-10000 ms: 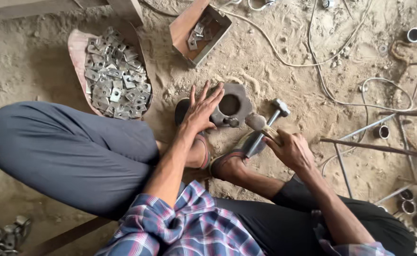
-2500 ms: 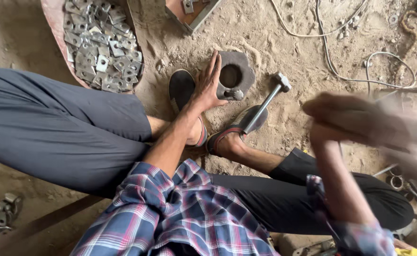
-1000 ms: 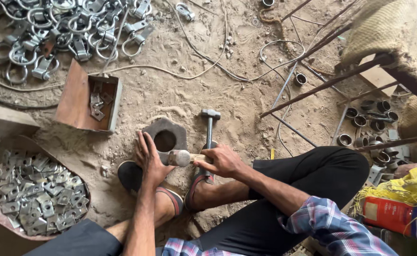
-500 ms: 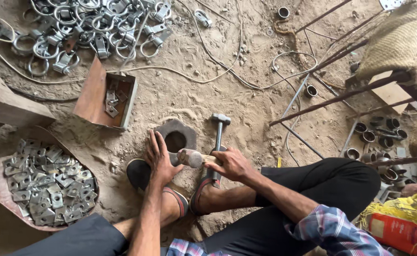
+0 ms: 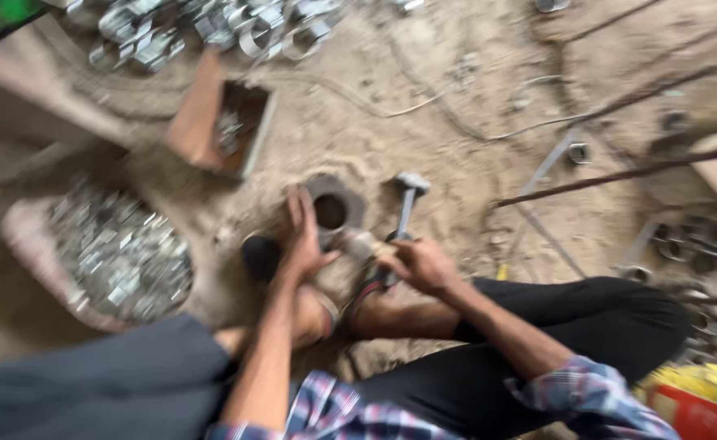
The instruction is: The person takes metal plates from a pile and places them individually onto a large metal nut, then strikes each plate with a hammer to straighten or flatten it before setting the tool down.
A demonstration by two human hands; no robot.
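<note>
Sandy, dusty floor [image 5: 472,130] carries a heavy grey metal die block with a round hole [image 5: 331,210], set just ahead of the seated person's feet so both arms reach it. Left hand [image 5: 303,240] lies on the block's near edge, fingers spread flat, steadying it. Right hand [image 5: 419,265] grips a short pale cylindrical part [image 5: 360,243] beside the hole. A steel hammer [image 5: 407,205] lies close by.
</note>
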